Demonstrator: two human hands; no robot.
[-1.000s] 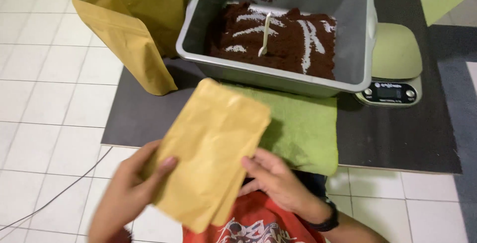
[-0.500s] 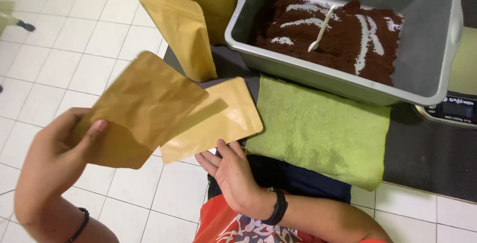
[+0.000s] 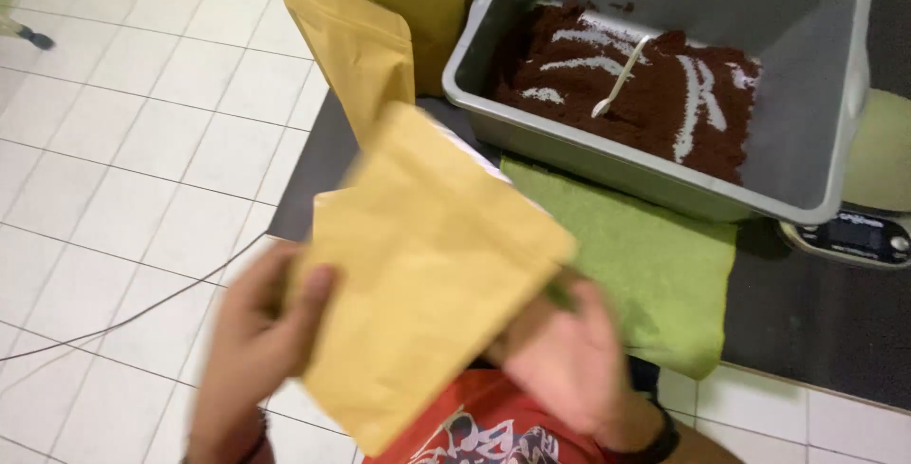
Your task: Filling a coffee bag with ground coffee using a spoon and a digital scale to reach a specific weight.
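Observation:
Both my hands hold a flat kraft-brown pouch (image 3: 427, 265) in front of my chest. My left hand (image 3: 261, 331) grips its left edge with the thumb on top. My right hand (image 3: 569, 355), blurred by motion, holds its right side from below. A second pouch edge shows just behind the first; how it is held is unclear. Beyond the pouch sits a grey plastic tub (image 3: 807, 75) with dark brown powder (image 3: 645, 84) and a white scoop (image 3: 622, 75) stuck in it.
A green cloth (image 3: 655, 265) lies on a dark mat (image 3: 816, 331) in front of the tub. A digital scale (image 3: 854, 232) sits at the right edge. Larger brown pouches (image 3: 370, 27) stand left of the tub. A thin cable (image 3: 123, 317) runs over the white tiled floor.
My left hand has swung its pouch from the left back to the middle, over the other pouch. My right hand has come up onto its right side. The view shifted slightly.

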